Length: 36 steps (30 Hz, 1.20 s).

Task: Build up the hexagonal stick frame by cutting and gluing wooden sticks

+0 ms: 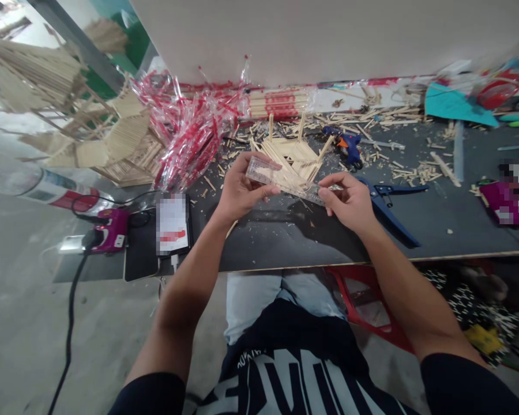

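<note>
A clear plastic ruler is held up between my two hands, slanting down to the right above the dark table. My left hand grips its left end between thumb and fingers. At the right end, my right hand pinches the ruler. Just behind it stands a small frame of pale wooden sticks, with several sticks upright, and the ruler partly covers its front. Close to my right hand lie blue-handled cutters.
A blue glue gun lies among stick scraps at the back. Red-printed plastic wrappers pile up at the left, beside a larger stick model. A phone and a purple power strip sit at the front left.
</note>
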Each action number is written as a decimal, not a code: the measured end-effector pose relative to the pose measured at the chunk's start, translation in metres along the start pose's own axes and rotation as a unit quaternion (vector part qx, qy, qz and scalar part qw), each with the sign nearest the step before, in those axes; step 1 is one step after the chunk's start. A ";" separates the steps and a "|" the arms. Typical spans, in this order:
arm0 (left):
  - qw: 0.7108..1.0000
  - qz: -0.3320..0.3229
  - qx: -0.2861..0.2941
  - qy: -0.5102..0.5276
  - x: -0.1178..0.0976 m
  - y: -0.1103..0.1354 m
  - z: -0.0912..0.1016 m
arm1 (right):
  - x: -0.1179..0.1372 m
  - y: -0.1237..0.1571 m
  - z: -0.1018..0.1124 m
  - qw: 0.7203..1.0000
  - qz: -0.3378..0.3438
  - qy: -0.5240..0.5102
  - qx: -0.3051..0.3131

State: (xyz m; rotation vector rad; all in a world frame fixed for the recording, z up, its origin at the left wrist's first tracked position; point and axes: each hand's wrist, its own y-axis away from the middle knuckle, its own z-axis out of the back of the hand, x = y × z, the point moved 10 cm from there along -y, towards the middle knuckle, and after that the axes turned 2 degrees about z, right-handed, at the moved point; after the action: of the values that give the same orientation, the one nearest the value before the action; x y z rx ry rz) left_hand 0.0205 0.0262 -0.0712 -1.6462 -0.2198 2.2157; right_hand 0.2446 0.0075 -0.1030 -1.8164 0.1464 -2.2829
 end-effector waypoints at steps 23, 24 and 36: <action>0.996 -0.009 0.025 -0.088 0.007 -0.002 -0.013 | -0.007 -0.006 0.049 0.974 0.116 0.100 -0.165; 0.995 -0.009 0.020 -0.101 0.007 -0.002 -0.012 | -0.007 -0.005 0.049 0.974 0.117 0.092 -0.172; 0.992 -0.042 -0.067 -0.096 0.002 -0.005 0.010 | 0.002 -0.002 0.066 0.963 0.130 0.065 -0.227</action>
State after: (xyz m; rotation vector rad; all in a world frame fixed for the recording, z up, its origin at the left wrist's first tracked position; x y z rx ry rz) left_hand 0.0111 0.0326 -0.0683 -1.4585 -0.4895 2.3401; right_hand 0.3082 0.0131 -0.0857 -1.7020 0.9423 -2.3032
